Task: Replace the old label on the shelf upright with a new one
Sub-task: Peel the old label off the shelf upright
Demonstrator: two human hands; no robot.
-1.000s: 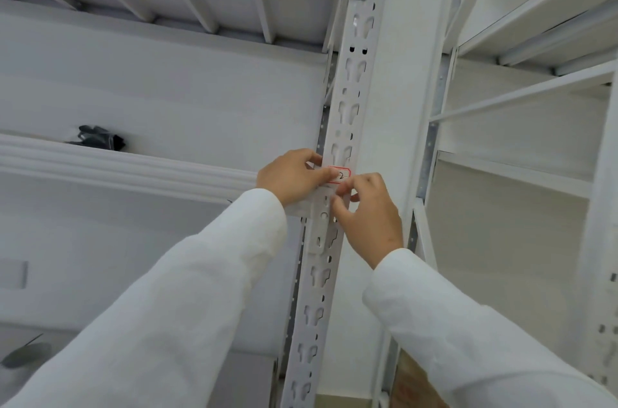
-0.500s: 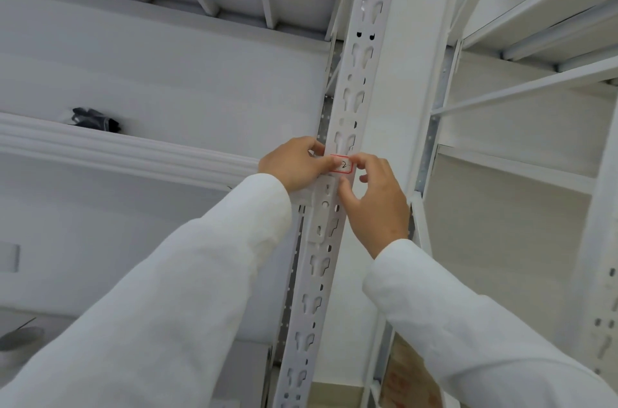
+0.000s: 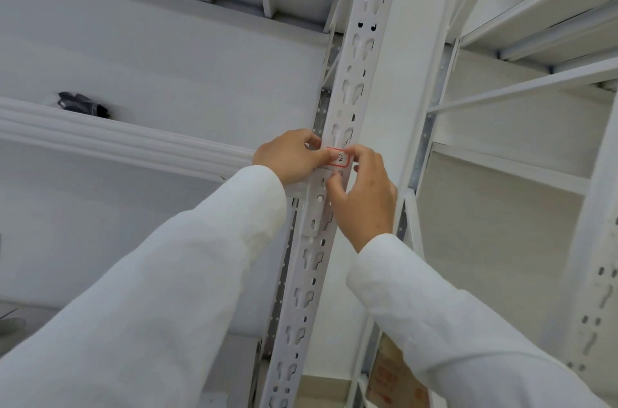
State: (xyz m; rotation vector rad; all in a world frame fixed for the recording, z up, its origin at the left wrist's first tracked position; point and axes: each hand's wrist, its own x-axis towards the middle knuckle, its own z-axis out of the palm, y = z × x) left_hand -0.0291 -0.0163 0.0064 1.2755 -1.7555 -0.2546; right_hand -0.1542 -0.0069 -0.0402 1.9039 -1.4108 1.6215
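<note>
Two hands (image 3: 294, 157) (image 3: 364, 197) press rectangular label (image 3: 338, 158).

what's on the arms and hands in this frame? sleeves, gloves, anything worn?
Both arms wear long white sleeves, left sleeve and right sleeve, loose plain fabric ending at the wrists. The left hand and right hand are bare: no gloves, and no rings or watch show.

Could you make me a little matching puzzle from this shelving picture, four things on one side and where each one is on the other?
Things:
1. label
2. left hand
3. black object
4. cardboard box

Places:
A. low down, behind the right sleeve
B. on the shelf at far left
C. stuck on the perforated upright, between both hands
D. touching the label's left edge

Pairs: 1-C, 2-D, 3-B, 4-A
</note>
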